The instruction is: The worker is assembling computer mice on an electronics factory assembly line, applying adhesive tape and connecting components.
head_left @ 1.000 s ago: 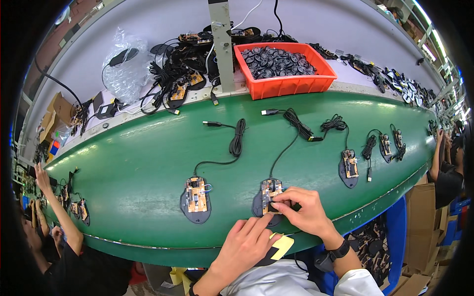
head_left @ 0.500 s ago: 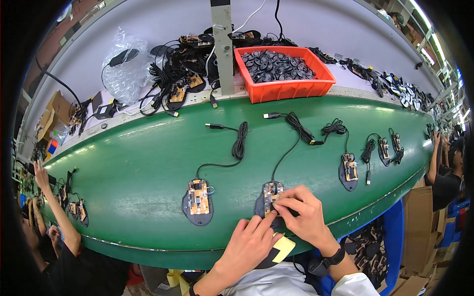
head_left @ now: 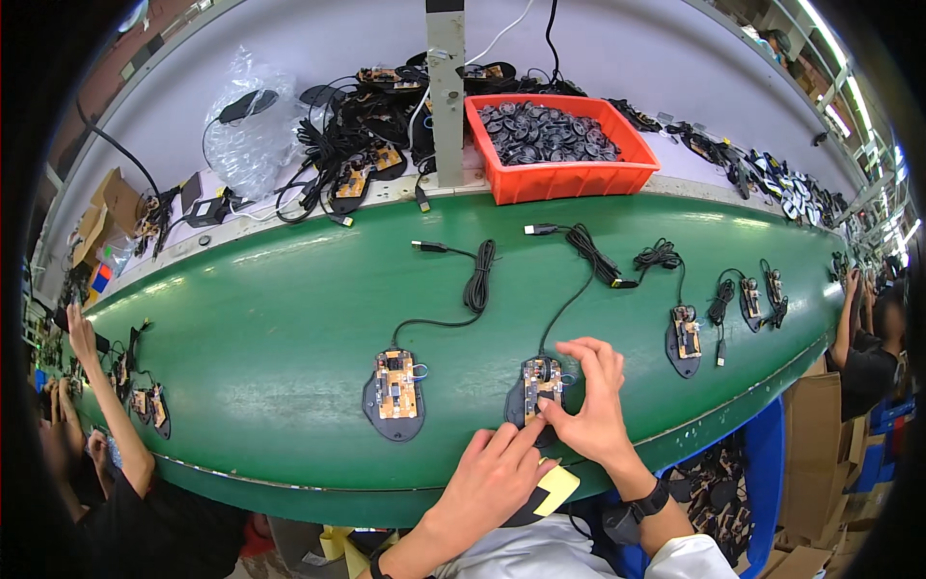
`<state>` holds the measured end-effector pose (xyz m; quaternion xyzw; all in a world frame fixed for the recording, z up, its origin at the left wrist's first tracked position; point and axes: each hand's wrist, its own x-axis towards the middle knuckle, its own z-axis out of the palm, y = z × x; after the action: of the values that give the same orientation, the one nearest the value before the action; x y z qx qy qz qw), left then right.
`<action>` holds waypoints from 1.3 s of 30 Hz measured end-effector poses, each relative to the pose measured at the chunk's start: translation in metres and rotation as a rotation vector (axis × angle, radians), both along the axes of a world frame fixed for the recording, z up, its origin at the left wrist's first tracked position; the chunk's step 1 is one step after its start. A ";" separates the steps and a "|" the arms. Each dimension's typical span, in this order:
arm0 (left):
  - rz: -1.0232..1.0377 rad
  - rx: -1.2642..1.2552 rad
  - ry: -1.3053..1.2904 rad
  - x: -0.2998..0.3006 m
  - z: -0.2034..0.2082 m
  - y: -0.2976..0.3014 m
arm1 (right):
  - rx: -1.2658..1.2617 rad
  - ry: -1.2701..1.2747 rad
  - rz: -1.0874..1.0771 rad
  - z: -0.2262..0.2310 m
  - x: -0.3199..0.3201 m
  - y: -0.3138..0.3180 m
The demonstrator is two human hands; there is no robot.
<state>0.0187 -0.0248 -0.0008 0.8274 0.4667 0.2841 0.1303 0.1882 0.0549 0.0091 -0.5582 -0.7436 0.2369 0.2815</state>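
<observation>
A computer mouse base (head_left: 514,403) with a tan circuit board (head_left: 541,378) lies on the green belt in front of me. My right hand (head_left: 596,417) is open over it, its thumb on the lower part of the board and its index finger raised apart. From the near side, my left hand (head_left: 487,482) reaches in with its index fingertip at the base's near end; its other fingers curl loosely and I see nothing held. Both hands hide the near end of the base. A black cable (head_left: 567,314) runs from its far end to a bundled coil and plug.
Left of my hands lies another mouse base (head_left: 394,427) with board and cable; several more sit rightward. Beyond the belt (head_left: 260,328) stands a red bin (head_left: 579,181) of dark wheel-like parts beside a grey post (head_left: 446,116). A blue bin (head_left: 769,454) stands near right. Co-workers flank both sides.
My right thumb and index finger, pinched together over the board before, have spread apart, the index finger lifting away. My left hand keeps its place at the base. The whole view has shifted slightly.
</observation>
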 end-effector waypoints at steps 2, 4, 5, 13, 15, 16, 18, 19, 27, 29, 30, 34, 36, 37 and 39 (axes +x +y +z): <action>0.001 -0.008 -0.019 0.001 0.001 0.000 | -0.039 -0.007 -0.031 -0.001 -0.002 0.000; 0.019 -0.010 -0.022 0.002 -0.002 -0.001 | 0.009 0.037 -0.045 -0.011 -0.001 0.002; 0.035 -0.016 -0.022 0.003 -0.003 -0.001 | 0.012 0.034 -0.041 -0.013 0.002 0.001; 0.002 -0.065 -0.034 0.000 0.000 -0.001 | 0.028 -0.008 0.042 0.006 0.011 -0.011; -0.003 -0.092 -0.069 -0.010 0.004 -0.004 | 0.039 0.034 0.078 0.003 0.014 -0.006; 0.011 -0.044 -0.142 -0.017 0.008 -0.006 | 0.053 0.035 0.127 0.002 0.014 -0.005; 0.115 0.005 -0.171 -0.038 0.020 -0.012 | 0.071 -0.161 0.227 0.009 0.007 -0.003; 0.124 0.017 -0.177 -0.049 0.021 -0.014 | 0.083 -0.168 0.237 0.010 0.010 0.001; 0.393 -0.029 0.022 -0.088 -0.006 -0.043 | 0.182 -0.416 0.424 0.066 0.038 0.105; 0.342 -0.027 0.033 -0.079 -0.003 -0.041 | 0.305 -0.227 0.487 0.083 0.022 0.162; 0.339 -0.015 0.054 -0.075 0.001 -0.040 | 0.332 -0.210 0.434 0.087 0.015 0.192; 0.355 0.008 -0.031 -0.065 -0.013 -0.041 | 0.238 -0.336 0.197 0.072 -0.003 0.309; 0.341 0.003 -0.041 -0.065 -0.015 -0.040 | 0.182 -0.423 0.138 0.064 -0.012 0.338; 0.360 -0.007 -0.037 -0.065 -0.015 -0.042 | 0.110 -0.517 0.131 0.060 -0.016 0.345; 0.350 0.013 -0.011 -0.064 -0.015 -0.044 | 0.081 -0.617 0.090 0.056 -0.016 0.353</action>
<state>-0.0450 -0.0692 -0.0161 0.7328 0.6010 0.3099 0.0758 0.1721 0.4083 0.0648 -0.5587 -0.8267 0.0389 0.0539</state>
